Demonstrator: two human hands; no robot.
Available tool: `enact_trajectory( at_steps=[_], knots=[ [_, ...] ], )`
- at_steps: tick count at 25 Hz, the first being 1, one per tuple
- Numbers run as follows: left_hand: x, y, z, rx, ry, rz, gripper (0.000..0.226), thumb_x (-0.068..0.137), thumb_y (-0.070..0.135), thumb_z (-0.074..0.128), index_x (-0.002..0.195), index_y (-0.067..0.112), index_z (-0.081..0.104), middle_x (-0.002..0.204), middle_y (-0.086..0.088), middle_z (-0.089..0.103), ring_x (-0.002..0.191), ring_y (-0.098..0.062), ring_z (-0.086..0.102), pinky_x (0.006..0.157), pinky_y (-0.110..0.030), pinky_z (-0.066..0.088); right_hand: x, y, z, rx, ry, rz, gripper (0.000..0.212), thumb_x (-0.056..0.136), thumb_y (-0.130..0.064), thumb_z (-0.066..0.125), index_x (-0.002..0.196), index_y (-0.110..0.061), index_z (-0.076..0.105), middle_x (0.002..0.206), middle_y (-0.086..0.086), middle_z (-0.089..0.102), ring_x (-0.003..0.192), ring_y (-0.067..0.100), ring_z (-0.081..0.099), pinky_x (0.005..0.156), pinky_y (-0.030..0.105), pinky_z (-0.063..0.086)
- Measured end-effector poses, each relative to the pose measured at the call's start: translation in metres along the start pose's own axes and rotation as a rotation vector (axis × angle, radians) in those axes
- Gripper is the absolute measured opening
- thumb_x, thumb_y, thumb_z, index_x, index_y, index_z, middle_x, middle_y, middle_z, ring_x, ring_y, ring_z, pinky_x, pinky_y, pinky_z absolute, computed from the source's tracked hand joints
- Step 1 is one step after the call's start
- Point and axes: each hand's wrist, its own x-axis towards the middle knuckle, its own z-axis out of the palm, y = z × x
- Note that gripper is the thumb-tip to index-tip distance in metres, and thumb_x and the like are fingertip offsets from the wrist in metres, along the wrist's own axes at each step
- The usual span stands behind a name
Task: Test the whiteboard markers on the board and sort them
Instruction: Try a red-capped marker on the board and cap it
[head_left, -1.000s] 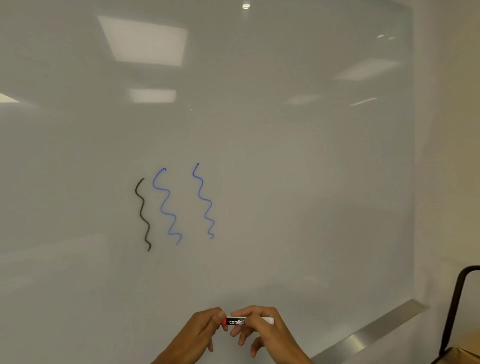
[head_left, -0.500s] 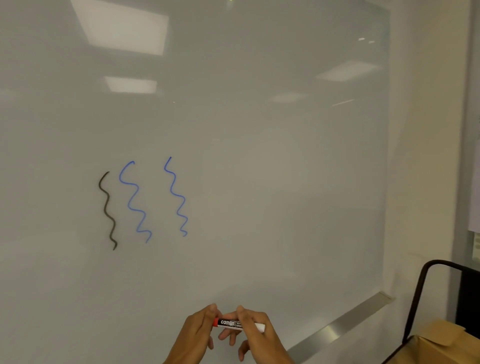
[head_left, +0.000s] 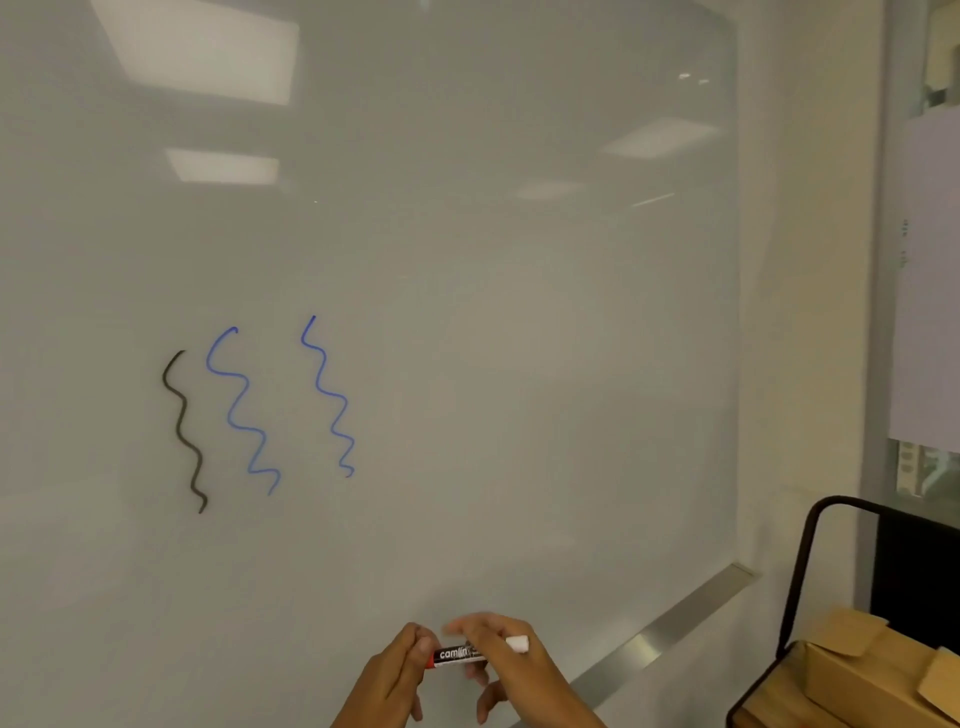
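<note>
1. Fingers of the left hand (head_left: 395, 670) pinch the red cap end of the marker (head_left: 462, 653); the right hand (head_left: 506, 660) grips its barrel.
2. Marker lies level, low before the whiteboard (head_left: 493, 338), right of and below its squiggles (head_left: 239, 410).
3. Likely uncapping; next, a straight pull apart, then a test stroke.
</note>
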Motion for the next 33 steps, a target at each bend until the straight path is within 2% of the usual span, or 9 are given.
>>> enact_trajectory(
  at_steps=[2, 5, 11, 14, 18, 21, 25, 29, 33],
  knots=[
    [0.001, -0.002, -0.002, 0.016, 0.001, 0.053, 0.019, 0.103, 0.027, 0.037, 0.096, 0.025, 0.054, 0.064, 0.008, 0.051, 0.056, -0.011, 0.053, 0.062, -0.025, 0.047, 0.004, 0.001, -0.004, 0.055, 0.129, -0.03, 0.013, 0.091, -0.025, 0.07, 0.102, -0.02, 0.075, 0.064, -0.001, 0.05, 0.059, 0.012, 0.05, 0.049, 0.03, 0.05],
    [0.007, -0.007, -0.001, 0.001, 0.047, 0.105, 0.013, 0.103, 0.022, 0.036, 0.108, 0.018, 0.048, 0.065, 0.005, 0.05, 0.055, -0.011, 0.055, 0.063, -0.021, 0.046, 0.007, 0.004, -0.006, 0.057, 0.22, -0.017, 0.016, 0.083, -0.024, 0.079, 0.092, -0.011, 0.075, 0.062, 0.006, 0.051, 0.052, 0.016, 0.048, 0.05, 0.032, 0.051],
    [0.021, -0.033, -0.003, -0.162, 0.071, 0.066, 0.02, 0.101, 0.018, 0.045, 0.098, 0.036, 0.051, 0.065, 0.003, 0.049, 0.054, -0.012, 0.051, 0.071, -0.04, 0.053, 0.005, 0.01, -0.008, 0.0, 0.238, 0.054, 0.004, 0.085, -0.011, 0.076, 0.086, -0.008, 0.079, 0.072, 0.011, 0.067, 0.057, 0.019, 0.055, 0.052, 0.032, 0.054],
    [0.029, -0.047, 0.0, -0.254, 0.081, 0.026, 0.017, 0.098, 0.014, 0.053, 0.11, 0.024, 0.048, 0.062, -0.003, 0.046, 0.054, -0.015, 0.046, 0.062, -0.043, 0.058, 0.007, 0.016, -0.009, -0.017, 0.306, 0.082, 0.005, 0.086, -0.009, 0.075, 0.084, -0.009, 0.08, 0.073, 0.011, 0.069, 0.056, 0.019, 0.055, 0.05, 0.031, 0.053],
    [0.041, -0.068, 0.006, -0.296, 0.094, -0.121, 0.008, 0.095, 0.016, 0.058, 0.101, 0.013, 0.054, 0.056, -0.008, 0.049, 0.048, -0.018, 0.049, 0.057, -0.038, 0.055, 0.012, 0.026, -0.011, -0.034, 0.408, 0.12, 0.007, 0.087, -0.009, 0.074, 0.082, -0.01, 0.08, 0.073, 0.01, 0.069, 0.055, 0.017, 0.054, 0.049, 0.03, 0.051],
    [0.05, -0.084, 0.014, -0.234, 0.014, -0.216, 0.024, 0.095, 0.027, 0.058, 0.084, 0.006, 0.061, 0.053, -0.004, 0.054, 0.048, -0.015, 0.049, 0.058, -0.027, 0.042, 0.014, 0.04, -0.014, -0.039, 0.488, 0.176, 0.008, 0.086, -0.01, 0.074, 0.08, -0.012, 0.08, 0.074, 0.012, 0.07, 0.055, 0.016, 0.055, 0.048, 0.028, 0.047],
    [0.047, -0.1, 0.04, -0.028, -0.124, -0.267, 0.022, 0.082, 0.034, 0.07, 0.071, 0.019, 0.058, 0.056, 0.003, 0.055, 0.052, -0.006, 0.05, 0.057, -0.013, 0.041, 0.008, 0.069, -0.026, -0.049, 0.562, 0.273, 0.01, 0.087, -0.011, 0.073, 0.079, -0.012, 0.079, 0.077, 0.014, 0.071, 0.055, 0.018, 0.054, 0.046, 0.027, 0.044],
    [0.035, -0.116, 0.072, 0.101, -0.28, -0.269, 0.018, 0.083, 0.034, 0.069, 0.073, 0.025, 0.058, 0.057, 0.004, 0.056, 0.055, -0.005, 0.055, 0.06, -0.013, 0.043, -0.004, 0.106, -0.05, -0.161, 0.591, 0.376, 0.008, 0.087, -0.017, 0.07, 0.086, -0.014, 0.077, 0.083, 0.012, 0.073, 0.06, 0.015, 0.057, 0.051, 0.029, 0.05],
    [0.031, -0.123, 0.108, 0.116, -0.316, -0.291, 0.018, 0.088, 0.031, 0.064, 0.073, 0.024, 0.057, 0.06, 0.004, 0.059, 0.056, -0.005, 0.056, 0.057, -0.015, 0.043, -0.016, 0.142, -0.084, -0.198, 0.623, 0.481, 0.012, 0.092, -0.019, 0.063, 0.09, -0.016, 0.075, 0.092, 0.014, 0.071, 0.064, 0.017, 0.055, 0.051, 0.026, 0.051]
  ],
)
